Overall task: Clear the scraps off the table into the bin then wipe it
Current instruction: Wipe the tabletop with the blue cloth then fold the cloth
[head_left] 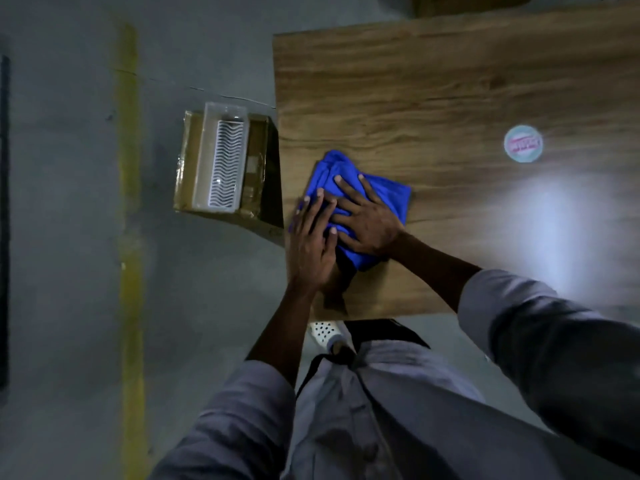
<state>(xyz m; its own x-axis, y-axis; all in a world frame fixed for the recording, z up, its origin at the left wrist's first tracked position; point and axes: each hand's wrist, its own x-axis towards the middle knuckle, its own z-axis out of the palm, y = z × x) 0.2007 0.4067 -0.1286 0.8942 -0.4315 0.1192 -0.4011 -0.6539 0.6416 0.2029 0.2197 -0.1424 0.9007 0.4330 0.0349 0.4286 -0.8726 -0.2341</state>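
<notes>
Sleeves lead to left hand and right hand, flat and touching, pressing the cloth. Push left and it may slip off the table edge.

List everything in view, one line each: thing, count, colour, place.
table: one, brown wood grain, right of view
cloth: one, blue, bunched near the table's left edge
round disc: one, pale with pink lettering, on the table
cardboard box: one, brown, on the floor left of the table
tray: one, whitish, in the cardboard box
floor line: one, yellow, left of the box
shoe: one, white with holes, below the table's near edge
left hand: flat on the cloth
right hand: flat on the cloth
</notes>
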